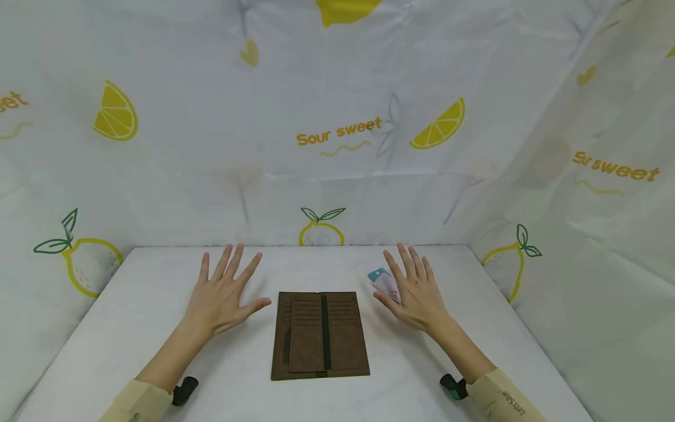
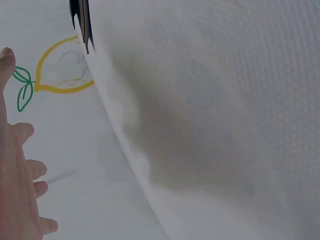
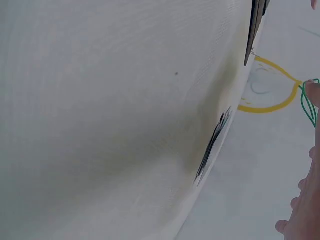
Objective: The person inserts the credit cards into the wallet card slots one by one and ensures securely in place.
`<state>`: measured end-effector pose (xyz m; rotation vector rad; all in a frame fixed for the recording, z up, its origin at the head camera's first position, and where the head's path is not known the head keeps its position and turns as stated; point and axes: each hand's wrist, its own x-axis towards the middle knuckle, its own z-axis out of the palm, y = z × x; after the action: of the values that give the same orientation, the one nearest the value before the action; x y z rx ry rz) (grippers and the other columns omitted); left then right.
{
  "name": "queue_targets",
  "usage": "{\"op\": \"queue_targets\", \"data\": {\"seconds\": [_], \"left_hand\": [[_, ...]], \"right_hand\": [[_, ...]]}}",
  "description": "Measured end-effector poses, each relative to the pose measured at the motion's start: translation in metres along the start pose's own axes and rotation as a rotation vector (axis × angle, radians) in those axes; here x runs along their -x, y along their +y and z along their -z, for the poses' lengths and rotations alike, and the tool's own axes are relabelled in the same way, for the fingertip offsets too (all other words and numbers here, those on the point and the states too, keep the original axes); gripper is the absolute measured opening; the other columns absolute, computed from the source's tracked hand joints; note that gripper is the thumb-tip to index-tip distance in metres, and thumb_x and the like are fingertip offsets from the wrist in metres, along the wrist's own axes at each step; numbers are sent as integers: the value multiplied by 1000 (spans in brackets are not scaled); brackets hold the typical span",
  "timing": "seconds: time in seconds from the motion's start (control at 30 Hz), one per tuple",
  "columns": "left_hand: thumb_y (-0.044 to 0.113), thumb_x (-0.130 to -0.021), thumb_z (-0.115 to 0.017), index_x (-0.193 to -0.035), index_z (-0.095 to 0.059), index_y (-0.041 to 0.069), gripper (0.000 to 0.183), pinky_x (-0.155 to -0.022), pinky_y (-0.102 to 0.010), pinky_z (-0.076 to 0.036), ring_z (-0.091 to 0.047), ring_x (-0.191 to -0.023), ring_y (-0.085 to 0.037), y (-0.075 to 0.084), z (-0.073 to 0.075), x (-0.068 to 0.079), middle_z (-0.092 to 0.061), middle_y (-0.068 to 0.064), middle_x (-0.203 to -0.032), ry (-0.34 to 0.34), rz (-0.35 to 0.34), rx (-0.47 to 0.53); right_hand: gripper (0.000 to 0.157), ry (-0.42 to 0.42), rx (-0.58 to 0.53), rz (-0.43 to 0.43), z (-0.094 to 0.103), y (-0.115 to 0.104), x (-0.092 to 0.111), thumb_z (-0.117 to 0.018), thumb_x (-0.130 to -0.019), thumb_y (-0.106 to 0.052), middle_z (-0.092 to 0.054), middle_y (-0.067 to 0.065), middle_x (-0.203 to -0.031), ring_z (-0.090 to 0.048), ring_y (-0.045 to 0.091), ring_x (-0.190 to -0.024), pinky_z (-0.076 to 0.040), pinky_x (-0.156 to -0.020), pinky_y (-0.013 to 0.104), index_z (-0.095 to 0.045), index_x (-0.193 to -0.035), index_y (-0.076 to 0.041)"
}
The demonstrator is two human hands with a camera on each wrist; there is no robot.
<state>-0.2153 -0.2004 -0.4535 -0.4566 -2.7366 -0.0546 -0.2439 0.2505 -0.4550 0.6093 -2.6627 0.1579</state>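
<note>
A brown wallet [image 1: 306, 337] lies unfolded on the white table, with card slots on both halves and a dark strip down its middle. My left hand [image 1: 218, 299], fingers spread, is held to the left of the wallet and touches nothing. On the other side my right hand [image 1: 419, 296] is likewise spread and holds nothing. Partly hidden behind its thumb and index finger are a few cards [image 1: 382, 281], teal and pinkish. In the right wrist view the cards [image 3: 212, 145] appear edge-on as a thin stack, and the wallet [image 3: 256, 27] shows at the top.
White cloth [image 1: 263, 193] printed with lemons and lettering hangs behind the table [image 1: 321, 269] and along both sides. A dark wrist-camera mount [image 1: 184, 391] sits by the left cuff, another mount [image 1: 453, 387] by the right cuff.
</note>
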Motion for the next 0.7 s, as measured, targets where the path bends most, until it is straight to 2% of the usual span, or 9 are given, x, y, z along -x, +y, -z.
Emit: {"op": "queue_targets", "data": {"seconds": [0.13,0.3,0.43,0.57,0.7], "left_hand": [[82,-94,-55,-170,-38,27,95,-129,-75,-18,-32,-165,-44,3,0,0,-33,-21,-177,-34,12,26],[74,-98,-58,-166,-45,22,86,-122,-73,-35,-46,-155,-46,6,2,0,-48,-21,-168,-77,27,99],[69,-102,-59,-162,-51,16,81,-112,-69,-47,-57,-145,-45,7,2,-3,-58,-21,-158,-115,41,207],[63,-104,-62,-160,-53,11,77,-110,-69,-49,-59,-141,-46,7,3,-6,-62,-23,-153,-179,61,356],[47,-105,-69,-157,-53,7,68,-111,-64,-50,-63,-136,-45,5,3,-10,-64,-23,-150,-234,56,500]], "right_hand": [[93,-6,-21,-8,-2,1,1,-65,-98,-59,-23,22,-180,-23,49,-166,-23,-129,73,-29,-172,-18],[84,7,-56,-16,-5,3,0,-69,-100,-49,-29,26,-176,-30,52,-161,-31,-124,74,-36,-169,-14],[77,19,-110,-33,-6,4,-2,-71,-100,-42,-39,28,-169,-39,54,-154,-38,-118,75,-42,-164,-10],[71,26,-169,-47,-8,5,-2,-74,-99,-36,-47,29,-162,-46,53,-147,-45,-110,74,-48,-159,-7],[66,25,-216,-54,-11,6,-3,-76,-97,-30,-53,31,-156,-51,55,-142,-47,-109,73,-53,-154,-3]]}}
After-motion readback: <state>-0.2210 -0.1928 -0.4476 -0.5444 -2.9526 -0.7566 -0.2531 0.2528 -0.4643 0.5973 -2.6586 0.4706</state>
